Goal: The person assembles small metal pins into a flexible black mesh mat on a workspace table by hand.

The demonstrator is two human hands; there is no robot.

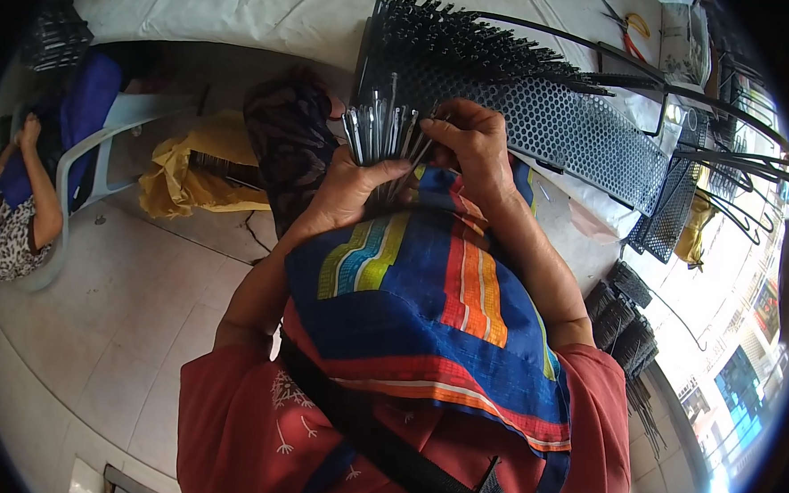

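My left hand (pixel 355 180) is wrapped round an upright bundle of thin silvery metal rods (pixel 381 131), whose flattened tips fan out above the thumb. At the bundle's right side, my right hand (pixel 476 142) pinches a rod between thumb and fingers; the rod leans against the others. The lower ends of the bundle are partly hidden by my left hand and lap. Just beyond my hands stands a black perforated metal tray (pixel 588 132), carrying a dense heap of black rods (pixel 468 41).
Orange-handled scissors (pixel 631 34) lie on the white-covered table (pixel 202 9). Black wire frames (pixel 729 161) stick out at the right. A yellow bag (pixel 170 181) sits on the floor at left, near another person (pixel 27 200) in a grey chair (pixel 106 138). Dark bundles (pixel 623 321) stand low right.
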